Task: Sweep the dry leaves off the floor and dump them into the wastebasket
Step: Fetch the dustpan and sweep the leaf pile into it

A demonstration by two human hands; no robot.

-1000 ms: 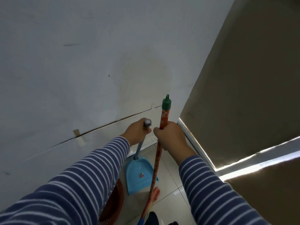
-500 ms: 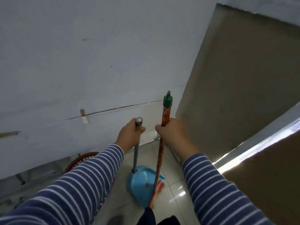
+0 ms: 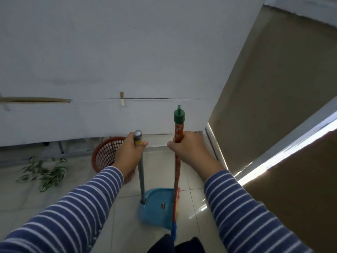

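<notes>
My left hand (image 3: 128,154) grips the top of a grey pole that runs down to a blue dustpan (image 3: 156,205) resting on the tiled floor. My right hand (image 3: 187,149) holds the orange, green-capped handle of a broom (image 3: 176,179), upright just right of the dustpan pole, its bristles low beside the pan. A small brown scrap lies in the pan. A red mesh wastebasket (image 3: 107,152) stands on the floor by the wall, partly behind my left wrist. Green and pale leaves (image 3: 43,174) lie scattered on the floor left of the basket.
A white wall (image 3: 127,61) runs across in front. A brown roller blind (image 3: 273,88) over a window fills the right side, with bright light at its lower edge. Thin metal legs show under the wall panel at the left.
The view has swung down and left, bringing the wastebasket and the leaves into sight. Both hands keep their grips, and the dustpan and broom stay together on the floor.
</notes>
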